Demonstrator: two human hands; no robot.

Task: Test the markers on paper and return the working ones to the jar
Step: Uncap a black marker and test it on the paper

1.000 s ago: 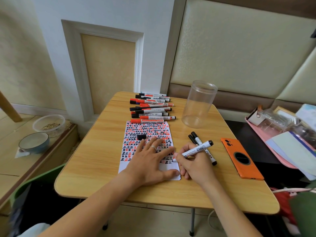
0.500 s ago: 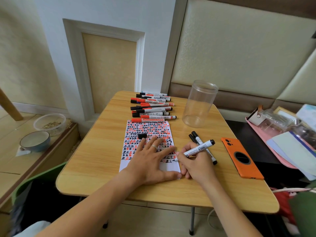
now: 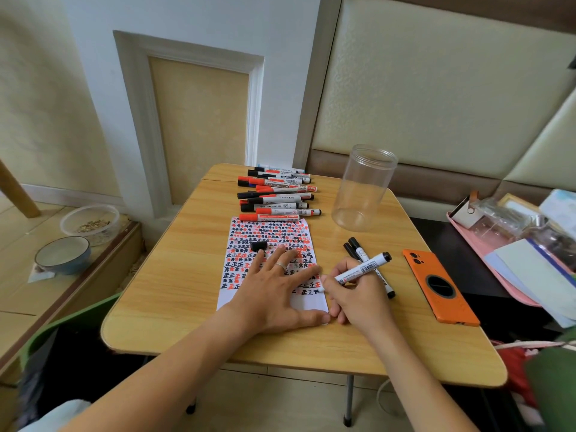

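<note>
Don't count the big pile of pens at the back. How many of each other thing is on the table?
Clear jar: 1
Orange phone: 1
Paper: 1
Loose black cap: 1
Lying markers: 2
Held marker in right hand: 1
Total: 7

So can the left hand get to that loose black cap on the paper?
Probably yes. The left hand presses flat on the paper, and the cap lies uncovered just beyond its fingertips, with nothing between them.

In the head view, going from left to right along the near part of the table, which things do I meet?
Left hand → right hand with the marker → orange phone.
</note>
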